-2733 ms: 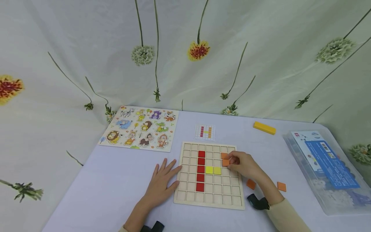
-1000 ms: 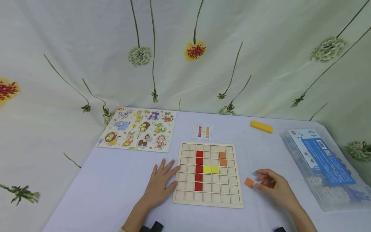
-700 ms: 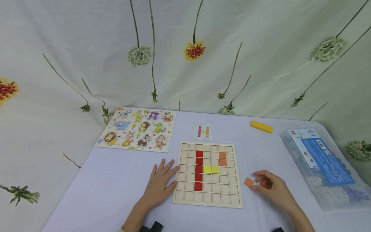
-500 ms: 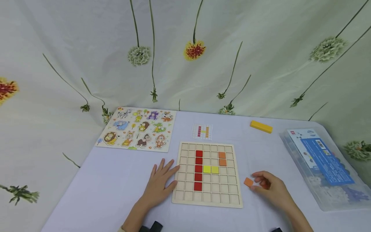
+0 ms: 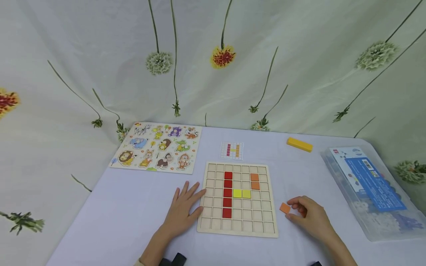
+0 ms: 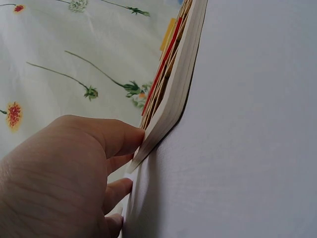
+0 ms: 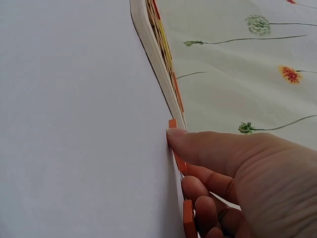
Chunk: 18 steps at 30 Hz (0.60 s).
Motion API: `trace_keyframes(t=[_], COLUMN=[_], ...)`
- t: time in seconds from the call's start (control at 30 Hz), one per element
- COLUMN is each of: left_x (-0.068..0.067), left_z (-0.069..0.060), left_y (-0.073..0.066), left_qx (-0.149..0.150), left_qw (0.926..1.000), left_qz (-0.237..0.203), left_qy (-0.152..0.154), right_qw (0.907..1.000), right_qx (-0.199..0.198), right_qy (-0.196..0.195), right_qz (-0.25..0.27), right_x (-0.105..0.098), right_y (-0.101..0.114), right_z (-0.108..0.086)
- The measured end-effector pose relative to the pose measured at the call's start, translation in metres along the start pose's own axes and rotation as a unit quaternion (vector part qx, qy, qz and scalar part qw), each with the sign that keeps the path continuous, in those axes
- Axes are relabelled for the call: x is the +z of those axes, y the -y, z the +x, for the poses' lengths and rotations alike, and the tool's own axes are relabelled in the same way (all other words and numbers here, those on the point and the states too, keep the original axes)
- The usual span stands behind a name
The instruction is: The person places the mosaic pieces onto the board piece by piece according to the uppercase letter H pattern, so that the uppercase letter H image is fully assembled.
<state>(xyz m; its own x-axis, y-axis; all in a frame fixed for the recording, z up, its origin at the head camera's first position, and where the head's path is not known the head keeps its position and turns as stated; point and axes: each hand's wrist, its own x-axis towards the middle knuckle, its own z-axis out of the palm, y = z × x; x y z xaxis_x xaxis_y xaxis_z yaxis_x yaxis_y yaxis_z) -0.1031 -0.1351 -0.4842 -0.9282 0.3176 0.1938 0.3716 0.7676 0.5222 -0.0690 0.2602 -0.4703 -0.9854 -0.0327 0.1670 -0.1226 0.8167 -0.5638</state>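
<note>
My right hand point(image 5: 311, 218) pinches an orange square tile point(image 5: 285, 208) on the table, right of the wooden grid board point(image 5: 237, 233). In the right wrist view the thumb lies against this tile point(image 7: 180, 161). A second orange tile point(image 7: 188, 218) shows by the curled lower fingers; the head view hides it, and I cannot tell whether they touch it. Spread flat, my left hand point(image 5: 181, 208) rests on the table, its fingertips at the board's left edge. On the board sit a column of red tiles point(image 5: 227, 193), two yellow tiles point(image 5: 241, 193) and two orange tiles point(image 5: 254, 181).
Behind the board lies a small pattern card point(image 5: 232, 150) with a coloured grid. An animal puzzle board point(image 5: 158, 147) is at the back left. A yellow bar point(image 5: 300, 144) lies at the back right, near a clear plastic box point(image 5: 369, 192) with a blue label.
After leaving the second orange tile on the board, my right hand has moved right and down to a loose orange tile, its fingertips drawing in on it. My left hand has stayed put.
</note>
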Motion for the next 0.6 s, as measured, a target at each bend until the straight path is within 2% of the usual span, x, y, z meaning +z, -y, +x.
trace_keyframes(t=[0.13,0.47,0.6], left_x=[0.0008,-0.0012,-0.001], left_z=[-0.0002,-0.0007,0.0], left_y=[0.0005,-0.0005,-0.0011], left_qx=[0.004,0.003,0.004], left_qw=[1.0,1.0,1.0], left_qz=[-0.003,-0.002,-0.003], left_qy=[-0.007,0.0,0.002], right_qw=[1.0,1.0,0.9995], right_qx=[-0.004,0.001,0.018], right_qy=[-0.003,0.004,0.0], right_qz=[0.0,-0.002,0.027], right_x=[0.0,-0.0015,-0.0045], right_y=[0.0003,0.003,0.0056], right_z=[-0.0006,0.0002,0.0001])
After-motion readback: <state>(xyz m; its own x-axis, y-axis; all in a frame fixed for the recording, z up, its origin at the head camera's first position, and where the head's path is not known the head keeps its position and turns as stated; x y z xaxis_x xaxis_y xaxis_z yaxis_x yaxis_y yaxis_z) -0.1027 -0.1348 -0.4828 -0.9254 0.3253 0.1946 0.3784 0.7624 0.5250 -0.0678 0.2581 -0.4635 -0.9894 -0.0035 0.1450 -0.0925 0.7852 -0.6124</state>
